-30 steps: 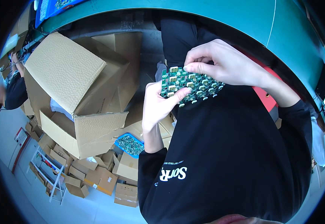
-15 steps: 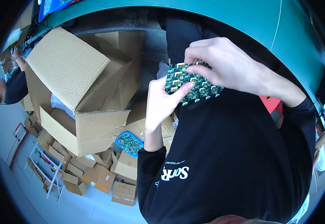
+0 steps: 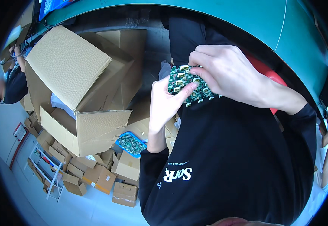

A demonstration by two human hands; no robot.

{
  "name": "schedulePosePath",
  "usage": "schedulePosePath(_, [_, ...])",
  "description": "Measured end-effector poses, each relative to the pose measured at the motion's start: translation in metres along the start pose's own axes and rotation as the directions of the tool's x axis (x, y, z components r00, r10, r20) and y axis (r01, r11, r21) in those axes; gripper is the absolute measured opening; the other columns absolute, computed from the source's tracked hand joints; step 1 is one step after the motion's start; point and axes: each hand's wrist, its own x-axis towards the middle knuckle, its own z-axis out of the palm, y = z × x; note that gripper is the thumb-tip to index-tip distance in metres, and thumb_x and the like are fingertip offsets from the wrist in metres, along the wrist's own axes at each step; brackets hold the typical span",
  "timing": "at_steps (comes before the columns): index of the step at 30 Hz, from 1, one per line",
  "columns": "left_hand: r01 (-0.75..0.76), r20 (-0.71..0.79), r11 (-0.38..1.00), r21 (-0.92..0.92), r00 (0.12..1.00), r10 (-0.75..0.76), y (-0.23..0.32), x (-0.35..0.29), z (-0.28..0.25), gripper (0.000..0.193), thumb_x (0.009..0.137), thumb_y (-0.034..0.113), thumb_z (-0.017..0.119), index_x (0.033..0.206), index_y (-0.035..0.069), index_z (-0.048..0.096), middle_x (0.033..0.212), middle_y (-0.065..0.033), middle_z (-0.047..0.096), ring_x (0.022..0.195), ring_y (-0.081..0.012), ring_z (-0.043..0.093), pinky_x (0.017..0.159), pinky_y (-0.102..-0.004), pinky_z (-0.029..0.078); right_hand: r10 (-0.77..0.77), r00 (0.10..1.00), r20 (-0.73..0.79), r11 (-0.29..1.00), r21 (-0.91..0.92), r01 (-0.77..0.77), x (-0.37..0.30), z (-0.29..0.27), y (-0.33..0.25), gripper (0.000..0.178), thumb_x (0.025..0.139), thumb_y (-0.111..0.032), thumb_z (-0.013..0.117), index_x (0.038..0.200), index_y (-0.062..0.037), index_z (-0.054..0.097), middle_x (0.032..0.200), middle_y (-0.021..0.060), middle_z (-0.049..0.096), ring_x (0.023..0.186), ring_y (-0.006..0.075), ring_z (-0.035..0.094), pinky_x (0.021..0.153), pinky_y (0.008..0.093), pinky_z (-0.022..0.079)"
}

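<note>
A green circuit board panel (image 3: 182, 82) with rows of small white-framed digit displays is held up in front of my dark top. My left hand (image 3: 163, 101) grips its left end, the thumb lying across the face and the other fingers hidden behind. Over the panel's upper right part is my right hand (image 3: 226, 73), closed, with thumb and bent fingers pinching at the upper edge. That hand covers much of the panel's right side, so the exact spot it grips is hidden.
A large open cardboard box (image 3: 103, 130) with raised flaps stands at the left. Below it are a blue tray (image 3: 144, 144) of small green boards and several cardboard boxes (image 3: 125, 194). A green table (image 3: 243, 19) curves along the top. A co-worker's dark sleeve (image 3: 16, 86) shows far left.
My right hand has moved slightly down over the panel, covering more of its right side. The panel and left hand have shifted a little right. More of a red surface shows behind my right forearm.
</note>
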Motion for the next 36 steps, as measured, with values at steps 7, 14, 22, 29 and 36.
schedulePosePath(7, [0.029, -0.003, 1.000, -0.006, 1.000, -0.029, 0.003, 0.001, 0.000, 0.016, 0.083, 0.007, 0.073, 0.096, -0.002, 0.068, 0.076, -0.0013, 0.069, 0.066, -0.0032, 0.060, 0.059, -0.0198, 0.047, -0.003, 0.999, -0.044, 0.996, -0.087, -0.001, -0.003, 0.005, -0.002, 0.011, 0.080, -0.004, 0.066, 0.082, 0.0001, 0.057, 0.074, 0.0108, 0.055, 0.065, 0.0282, 0.059, 0.055, 0.0356, 0.048])
schedulePosePath(14, [0.030, 0.001, 0.999, -0.023, 1.000, -0.030, -0.001, 0.001, -0.002, 0.016, 0.083, 0.006, 0.073, 0.097, -0.002, 0.069, 0.077, -0.0021, 0.070, 0.068, -0.0039, 0.061, 0.060, -0.0197, 0.048, -0.013, 0.999, -0.045, 0.993, -0.121, 0.008, -0.004, 0.008, -0.002, 0.011, 0.080, -0.005, 0.067, 0.082, -0.0005, 0.057, 0.075, 0.0099, 0.055, 0.065, 0.0271, 0.059, 0.055, 0.0350, 0.047])
schedulePosePath(22, [0.034, 0.010, 0.998, -0.062, 0.999, -0.034, -0.003, 0.002, -0.003, 0.017, 0.082, 0.007, 0.074, 0.096, -0.001, 0.070, 0.078, -0.0028, 0.071, 0.068, -0.0044, 0.063, 0.060, -0.0200, 0.048, -0.014, 0.999, -0.030, 0.999, -0.030, 0.013, 0.002, 0.001, 0.006, 0.010, 0.080, -0.004, 0.067, 0.081, 0.0015, 0.059, 0.072, 0.0113, 0.057, 0.062, 0.0269, 0.059, 0.054, 0.0336, 0.047])
schedulePosePath(29, [-0.074, 0.078, 0.997, 0.021, 0.994, 0.072, -0.008, 0.004, -0.006, 0.015, 0.081, 0.007, 0.075, 0.092, -0.001, 0.071, 0.073, -0.0025, 0.071, 0.064, -0.0047, 0.063, 0.058, -0.0206, 0.048, 0.137, 0.936, 0.323, 0.911, 0.329, -0.247, 0.015, -0.012, 0.018, 0.009, 0.081, -0.003, 0.067, 0.084, 0.0038, 0.063, 0.073, 0.0147, 0.063, 0.062, 0.0263, 0.060, 0.056, 0.0305, 0.048])
schedulePosePath(36, [0.013, 0.031, 1.000, 0.009, 0.999, -0.014, -0.003, 0.004, -0.005, 0.015, 0.082, 0.007, 0.075, 0.093, -0.001, 0.070, 0.076, -0.0024, 0.071, 0.068, -0.0046, 0.063, 0.061, -0.0203, 0.049, 0.055, 0.986, 0.159, 0.989, 0.126, -0.075, 0.012, 0.000, 0.016, 0.009, 0.081, -0.004, 0.066, 0.082, 0.0023, 0.059, 0.073, 0.0128, 0.060, 0.065, 0.0274, 0.061, 0.056, 0.0345, 0.048])
